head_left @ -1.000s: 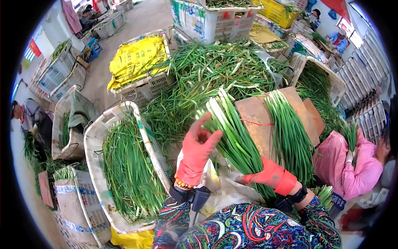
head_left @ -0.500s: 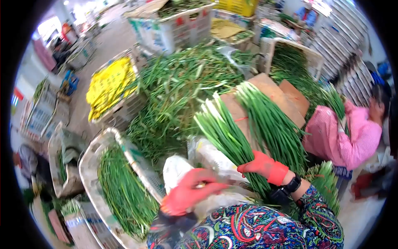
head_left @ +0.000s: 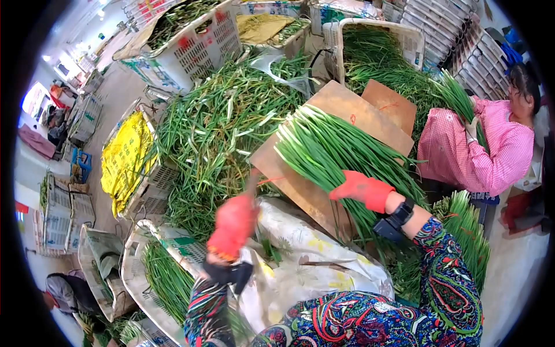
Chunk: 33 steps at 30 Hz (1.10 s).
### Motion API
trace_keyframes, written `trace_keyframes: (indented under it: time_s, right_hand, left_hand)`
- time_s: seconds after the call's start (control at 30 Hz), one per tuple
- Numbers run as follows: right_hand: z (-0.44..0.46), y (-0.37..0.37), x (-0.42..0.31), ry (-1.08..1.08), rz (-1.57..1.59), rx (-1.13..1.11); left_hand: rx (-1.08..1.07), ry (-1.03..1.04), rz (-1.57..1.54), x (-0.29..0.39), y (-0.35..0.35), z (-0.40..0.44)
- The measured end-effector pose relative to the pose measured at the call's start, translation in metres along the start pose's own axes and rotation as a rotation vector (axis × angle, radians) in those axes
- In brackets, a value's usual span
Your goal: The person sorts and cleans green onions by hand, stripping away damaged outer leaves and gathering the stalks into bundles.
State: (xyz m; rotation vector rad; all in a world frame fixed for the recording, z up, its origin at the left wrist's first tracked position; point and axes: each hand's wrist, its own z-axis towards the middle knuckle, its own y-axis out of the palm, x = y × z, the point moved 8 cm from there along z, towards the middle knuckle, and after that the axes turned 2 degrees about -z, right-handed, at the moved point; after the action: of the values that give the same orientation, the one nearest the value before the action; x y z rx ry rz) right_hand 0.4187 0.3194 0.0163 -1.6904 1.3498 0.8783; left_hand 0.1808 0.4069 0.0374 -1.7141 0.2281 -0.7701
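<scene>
My right hand (head_left: pixel 365 191), in a red glove, rests on a bunch of long green chives (head_left: pixel 341 144) with pale stem ends. Its thumb points left across the leaves, and the fingers curl over the bunch, partly hidden. Beneath the bunch lies a brown board (head_left: pixel 272 159). My left hand (head_left: pixel 234 222), also red-gloved, is raised left of the board and smeared by motion. A thin red strip (head_left: pixel 270 180) shows beside its fingertips; whether they hold it is unclear. Below the board, a pale plastic sheet (head_left: pixel 300 231) spreads between my arms.
Loose green leaves (head_left: pixel 225 127) are heaped beyond my left hand. A white crate (head_left: pixel 134 248) of chives stands at left, near a yellow sack (head_left: pixel 124 156). Another crate (head_left: pixel 425 46) stands behind the board. At right sits a person in a pink sleeve (head_left: pixel 503 159), holding chives. Tied bunches (head_left: pixel 468 231) lie beside my right arm.
My left hand has moved left and up, away from my right hand. The chives under my right hand now lie together with the other bunch on the board. The view has shifted.
</scene>
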Motion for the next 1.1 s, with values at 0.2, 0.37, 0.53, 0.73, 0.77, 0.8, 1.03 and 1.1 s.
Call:
trace_keyframes:
  time_s: [0.2, 0.37, 0.53, 0.73, 0.77, 0.8, 1.03, 1.1]
  right_hand:
    - [0.025, -0.026, 0.011, -0.081, -0.635, 0.124]
    - [-0.01, -0.036, -0.039, 0.064, -0.973, 0.465]
    - [0.029, 0.01, 0.0, -0.197, -1.047, 0.638]
    - [0.048, 0.003, 0.037, 0.007, -1.206, 0.661]
    - [0.048, 0.004, 0.037, 0.024, -1.217, 0.657]
    - [0.049, 0.003, 0.037, 0.02, -1.213, 0.662]
    - [0.043, -0.002, 0.032, -0.12, -1.197, 0.656]
    - [0.043, -0.007, 0.031, -0.119, -1.204, 0.648]
  left_hand:
    - [-0.062, 0.376, 0.026, 0.115, 0.099, 0.096]
    - [-0.12, 0.303, 0.023, 0.116, 0.122, 0.115]
    - [-0.159, 0.37, -0.318, 0.102, 0.11, 0.112]
    - [0.287, 0.243, -0.263, 0.038, 0.045, 0.089]
    - [0.274, 0.251, -0.151, 0.032, 0.059, 0.09]
    - [0.265, 0.26, -0.043, 0.033, 0.066, 0.091]
    - [0.122, 0.264, 0.026, 0.037, 0.106, 0.095]
    - [-0.04, 0.245, -0.018, 0.039, 0.116, 0.081]
